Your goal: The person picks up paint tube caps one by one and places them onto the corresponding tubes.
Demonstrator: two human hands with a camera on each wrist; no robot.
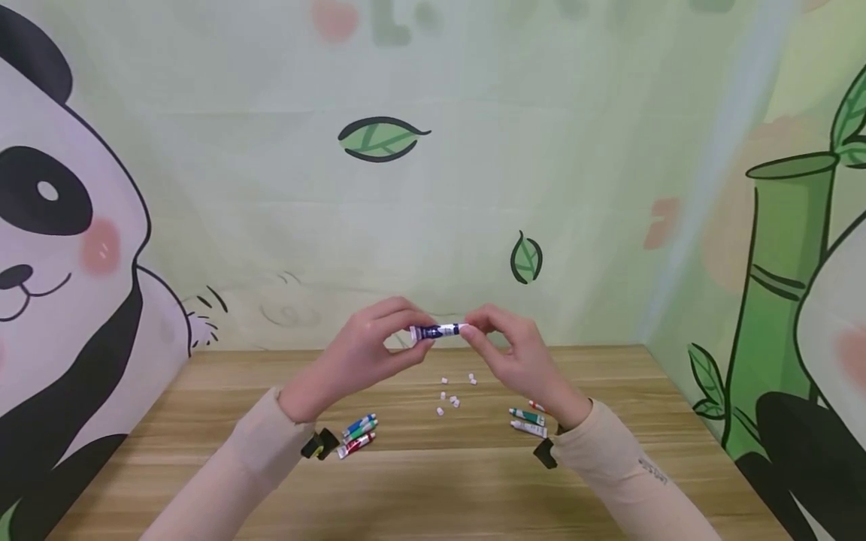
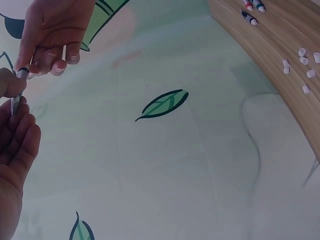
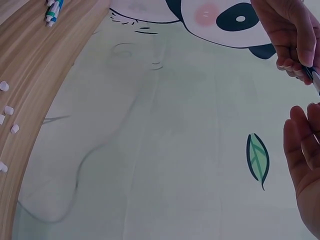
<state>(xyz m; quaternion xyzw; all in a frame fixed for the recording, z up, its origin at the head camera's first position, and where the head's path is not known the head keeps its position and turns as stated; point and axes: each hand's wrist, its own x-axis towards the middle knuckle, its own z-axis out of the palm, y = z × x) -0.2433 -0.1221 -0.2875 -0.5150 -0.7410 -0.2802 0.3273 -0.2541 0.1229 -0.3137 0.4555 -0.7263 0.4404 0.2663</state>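
A small dark blue paint tube [image 1: 436,331] is held level above the far part of the table. My left hand [image 1: 375,338] pinches its flat end between thumb and fingers. At the narrow nozzle end, the thumb and forefinger of my right hand [image 1: 510,349] pinch the tip and hide most of it. The left wrist view catches the tube [image 2: 16,102] between both hands at its edge. From the right wrist, part of the tube [image 3: 314,77] shows by the left hand [image 3: 295,30], and the right hand [image 3: 306,165] is cut off by the frame.
Several small white caps [image 1: 455,402] lie scattered mid-table. Left of them are blue, green and red paint tubes [image 1: 357,436]; a green tube [image 1: 526,415], a silver one [image 1: 529,429] and a partly hidden red one lie right. A panda-printed cloth backs the wooden table [image 1: 433,488].
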